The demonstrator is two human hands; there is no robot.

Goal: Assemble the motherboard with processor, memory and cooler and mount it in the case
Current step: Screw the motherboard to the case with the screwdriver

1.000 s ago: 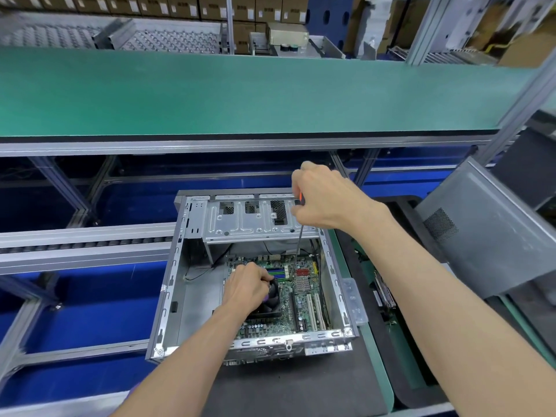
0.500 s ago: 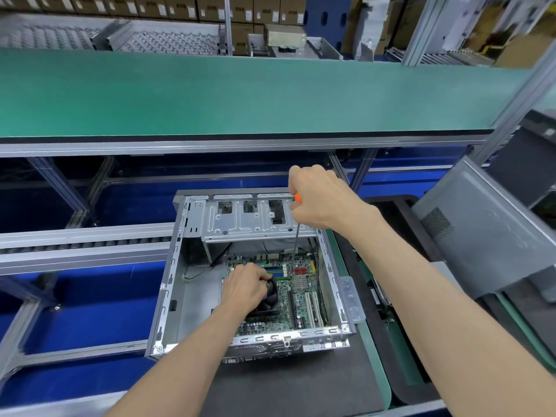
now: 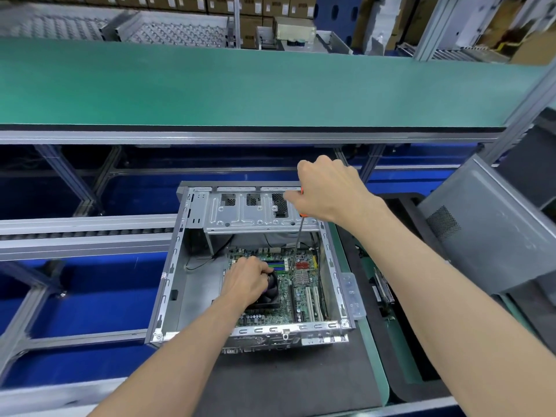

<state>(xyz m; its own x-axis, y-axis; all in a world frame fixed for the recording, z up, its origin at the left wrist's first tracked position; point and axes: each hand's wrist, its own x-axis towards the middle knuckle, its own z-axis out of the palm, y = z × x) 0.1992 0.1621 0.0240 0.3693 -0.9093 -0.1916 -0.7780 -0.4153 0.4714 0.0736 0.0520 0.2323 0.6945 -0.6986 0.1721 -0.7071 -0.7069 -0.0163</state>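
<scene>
Right hand (image 3: 326, 192): fist round the orange-handled screwdriver (image 3: 296, 239), its shaft angled down to the motherboard's far edge.
Left hand (image 3: 248, 281): fingers curled over the cooler (image 3: 272, 291).
Motherboard (image 3: 296, 284): inside the open case (image 3: 168, 284), centre frame.
Case: on the dark worktop mat (image 3: 288, 383).

case (image 3: 168, 284) top open, easy way in | drive cage (image 3: 255, 212) roofs the far edge | bare floor along left wall | cooler (image 3: 272, 291) hogs the middle
</scene>
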